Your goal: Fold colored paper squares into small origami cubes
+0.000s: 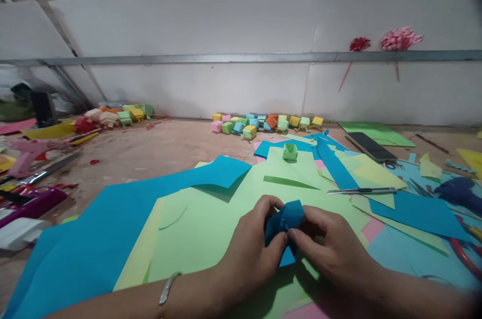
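Note:
Between my two hands is a small folded blue paper piece (291,213), held above the pale green paper sheets (211,218). My left hand (254,238) grips its left side, thumb in front and fingers behind. On the other side, my right hand (324,238) pinches the piece near its middle with thumb and fingertips. Part of the blue fold is covered by my fingers. A small open green paper box (289,151) stands on the green paper beyond my hands. Large blue paper (90,228) lies to the left.
Several small coloured paper cubes (248,131) line the wall, with another pile (124,117) farther left. A craft knife (361,191) and a phone (371,146) lie at right, near scissors with red handles (465,258). A pink glue gun (33,153) and purple tool (33,206) are at left.

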A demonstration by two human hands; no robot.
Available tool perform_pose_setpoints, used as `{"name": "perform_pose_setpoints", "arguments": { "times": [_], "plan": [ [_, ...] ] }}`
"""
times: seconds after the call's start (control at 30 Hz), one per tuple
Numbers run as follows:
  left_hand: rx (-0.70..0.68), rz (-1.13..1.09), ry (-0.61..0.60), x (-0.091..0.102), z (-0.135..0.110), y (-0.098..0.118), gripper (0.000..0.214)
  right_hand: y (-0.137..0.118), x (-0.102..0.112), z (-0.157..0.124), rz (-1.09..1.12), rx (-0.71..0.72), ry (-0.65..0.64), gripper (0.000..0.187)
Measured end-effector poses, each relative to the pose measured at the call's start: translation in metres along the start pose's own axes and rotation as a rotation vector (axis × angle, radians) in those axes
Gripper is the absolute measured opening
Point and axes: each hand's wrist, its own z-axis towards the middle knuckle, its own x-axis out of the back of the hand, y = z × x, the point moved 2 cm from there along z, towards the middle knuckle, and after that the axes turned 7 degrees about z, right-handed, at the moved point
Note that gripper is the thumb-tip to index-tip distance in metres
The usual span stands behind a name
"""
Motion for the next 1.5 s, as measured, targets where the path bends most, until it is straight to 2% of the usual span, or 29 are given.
{"name": "perform_pose_setpoints", "arguments": {
  "times": [0.13,0.27,0.47,0.6,0.73,0.8,0.97,1.07,1.23,1.4,1.5],
  "plan": [
    [0.001,-0.006,-0.026,0.0,0.0,0.001,0.015,0.002,0.0,-0.001,-0.079,0.031,0.072,0.016],
    [-0.003,0.004,-0.022,0.0,0.001,0.003,0.01,-0.001,-0.001,-0.002,-0.065,0.063,0.009,0.015],
    [-0.056,0.073,-0.04,-0.002,-0.002,0.004,0.009,-0.002,-0.002,-0.002,0.047,0.023,-0.046,0.018],
    [-0.034,0.02,-0.058,-0.003,-0.002,0.003,0.01,-0.002,-0.002,-0.002,0.016,0.016,-0.049,0.019],
    [-0.029,0.069,-0.064,-0.003,-0.003,0.002,0.014,-0.003,-0.001,-0.003,-0.032,0.052,-0.029,0.026],
    [-0.027,0.069,-0.069,-0.003,-0.004,0.002,0.014,-0.003,-0.001,-0.003,-0.055,0.056,-0.039,0.023],
    [0.005,-0.004,-0.047,-0.003,-0.004,0.001,0.02,-0.001,-0.001,-0.003,-0.04,0.012,-0.05,0.011],
    [0.024,-0.08,-0.039,0.0,-0.004,0.005,0.019,0.001,0.003,0.0,-0.01,-0.007,0.014,0.014],
    [0.043,-0.245,-0.142,0.004,-0.004,0.007,0.023,0.004,0.012,0.005,0.005,-0.053,0.108,0.017],
    [0.064,-0.36,-0.191,0.0,0.001,0.0,0.029,0.007,0.014,0.006,0.001,-0.038,0.134,0.02],
    [0.088,-0.402,-0.183,-0.002,0.003,-0.003,0.025,0.008,0.014,0.005,0.006,-0.008,0.104,0.022]
  ]
}}
